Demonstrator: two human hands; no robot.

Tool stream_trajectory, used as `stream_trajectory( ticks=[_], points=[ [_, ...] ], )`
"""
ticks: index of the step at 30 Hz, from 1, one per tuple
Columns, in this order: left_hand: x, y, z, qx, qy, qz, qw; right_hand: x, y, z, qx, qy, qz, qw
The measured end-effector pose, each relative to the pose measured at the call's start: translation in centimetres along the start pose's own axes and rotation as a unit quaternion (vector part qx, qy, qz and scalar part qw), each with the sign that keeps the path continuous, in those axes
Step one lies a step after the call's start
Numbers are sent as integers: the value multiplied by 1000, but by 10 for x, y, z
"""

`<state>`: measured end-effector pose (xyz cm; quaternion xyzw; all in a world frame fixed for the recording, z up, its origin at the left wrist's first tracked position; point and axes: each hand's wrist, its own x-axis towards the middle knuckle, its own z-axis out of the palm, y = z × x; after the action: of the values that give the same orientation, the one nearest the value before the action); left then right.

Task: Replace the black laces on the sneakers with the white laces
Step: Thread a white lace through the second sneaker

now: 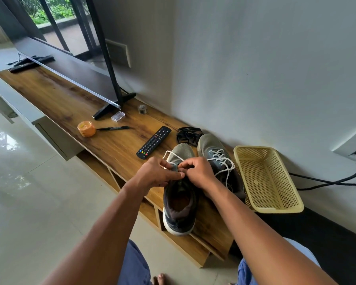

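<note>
Your left hand (159, 173) and right hand (197, 171) both pinch the limp, light white lace (170, 153) over the near sneaker (180, 202) on the TV console (103, 140); grip near its stiff tip, I'd judge.

Pale grey wall (255, 58) at twelve to three o'clock, glossy light floor tiles (29, 182) at eight, long wooden TV bench (70, 99), dark-framed window (56, 15) at eleven, daylight greenery outside

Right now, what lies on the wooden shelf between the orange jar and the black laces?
In the head view, a black pen and a TV remote lie between the orange jar and the black laces.
</note>
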<state>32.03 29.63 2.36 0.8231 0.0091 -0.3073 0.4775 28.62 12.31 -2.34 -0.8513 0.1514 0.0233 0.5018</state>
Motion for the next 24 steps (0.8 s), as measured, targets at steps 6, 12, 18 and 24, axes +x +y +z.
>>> stream_trajectory(
  ticks=[6, 12, 18, 24],
  points=[
    [-3, 0, -5, -1, -28, 53, 998, -1, -2, 1, -8, 12, 7, 1000],
    [4, -6, -8, -5, -13, 76, 997, -3, -5, 2, -17, 28, 4, 999],
    [7, -7, -2, -26, 42, 40, 998, -7, -9, 5, -76, 18, -21, 997],
    [10, -6, 1, -4, 67, 37, 997, -13, -24, -5, -108, -3, -34, 994]
  ],
)
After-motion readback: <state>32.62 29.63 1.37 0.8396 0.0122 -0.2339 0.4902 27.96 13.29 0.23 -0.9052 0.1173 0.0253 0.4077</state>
